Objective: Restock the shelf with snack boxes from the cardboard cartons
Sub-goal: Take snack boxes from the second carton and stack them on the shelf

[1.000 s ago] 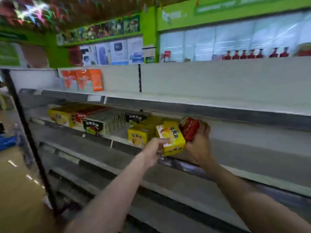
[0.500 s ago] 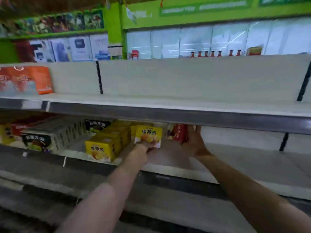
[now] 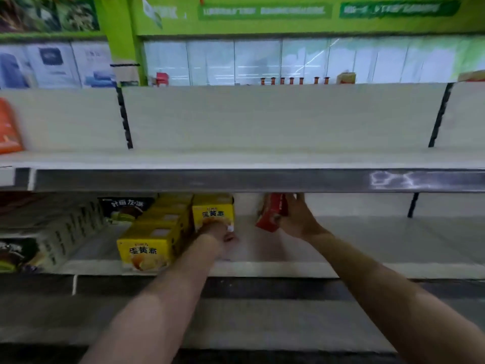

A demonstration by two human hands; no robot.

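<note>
My left hand (image 3: 219,236) grips the bottom of a yellow snack box (image 3: 213,212) that stands upright on the middle shelf (image 3: 367,248), right of a row of matching yellow boxes (image 3: 149,248). My right hand (image 3: 296,219) holds a red snack box (image 3: 273,212), tilted, just above the shelf board to the right of the yellow one. The upper shelf's front rail hides the tops of both boxes.
Dark and pale boxes (image 3: 49,232) fill the middle shelf at the left. The upper shelf (image 3: 262,158) carries an orange pack (image 3: 9,130) at its far left edge. The middle shelf's right part shows bare board. Lower shelves (image 3: 262,324) run below my forearms.
Both hands have pushed further into the middle shelf. The yellow box went from held in the air to standing on the board; the red box moved deeper under the upper rail.
</note>
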